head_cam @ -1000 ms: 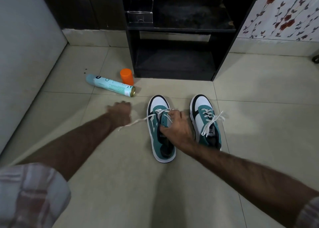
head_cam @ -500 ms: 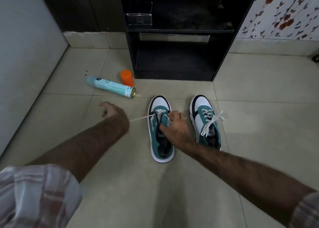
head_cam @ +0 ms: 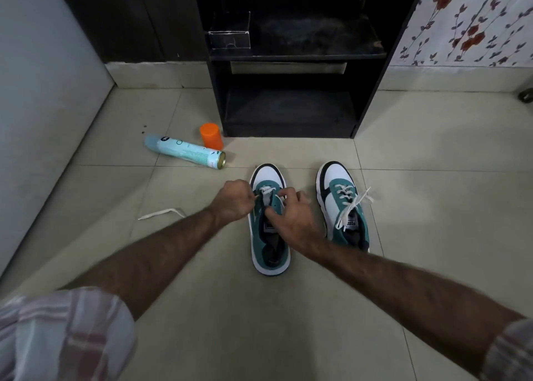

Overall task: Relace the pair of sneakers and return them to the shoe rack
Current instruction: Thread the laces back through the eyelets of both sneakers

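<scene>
On open tile before the rack (head_cam: 288, 112), both hands' fingers (head_cam: 288, 193) pinch the left sneaker's (head_cam: 269, 253) lace (head_cam: 266, 191)

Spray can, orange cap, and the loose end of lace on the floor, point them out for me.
spray can (head_cam: 184, 151), head view, middle of its lying body.
orange cap (head_cam: 211, 136), head view, its side wall.
loose lace end (head_cam: 161, 213), head view, middle of the strip.
</scene>
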